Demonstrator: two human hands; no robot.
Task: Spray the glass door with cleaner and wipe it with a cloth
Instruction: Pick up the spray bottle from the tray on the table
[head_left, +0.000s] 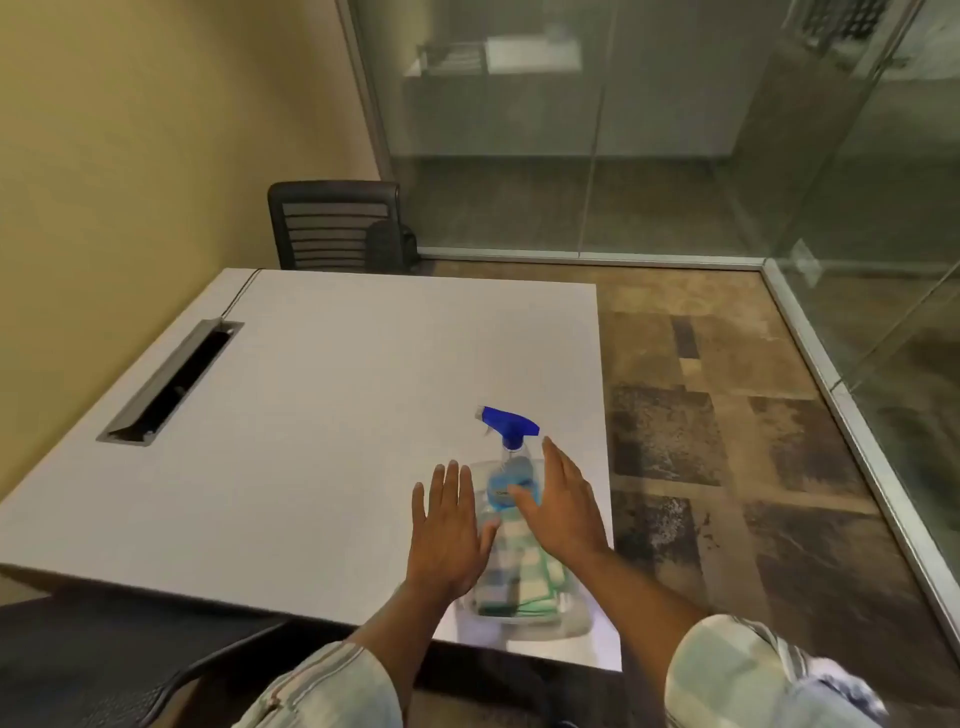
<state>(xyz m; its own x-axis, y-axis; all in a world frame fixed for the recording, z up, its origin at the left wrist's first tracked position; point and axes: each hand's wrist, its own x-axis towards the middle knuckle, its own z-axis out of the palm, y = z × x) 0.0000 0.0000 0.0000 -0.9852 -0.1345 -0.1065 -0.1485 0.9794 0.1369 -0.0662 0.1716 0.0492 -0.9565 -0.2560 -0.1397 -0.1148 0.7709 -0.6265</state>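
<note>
A clear spray bottle (506, 467) with blue liquid and a blue trigger head stands near the right front corner of a white table (332, 395). In front of it lies a folded green-and-white cloth (530, 571) inside a clear tray (566, 623). My left hand (449, 525) hovers flat, fingers spread, just left of the bottle. My right hand (563, 504) is spread just right of the bottle, over the cloth, its thumb crossing the bottle's body. Neither hand holds anything. Glass panels (597, 130) stand at the back and along the right.
A black office chair (337, 226) sits behind the table by the yellow wall. A cable slot (171, 382) is cut into the table's left side. Patchy brown carpet (727, 441) lies between the table and the glass. A dark chair arm (171, 686) is at the lower left.
</note>
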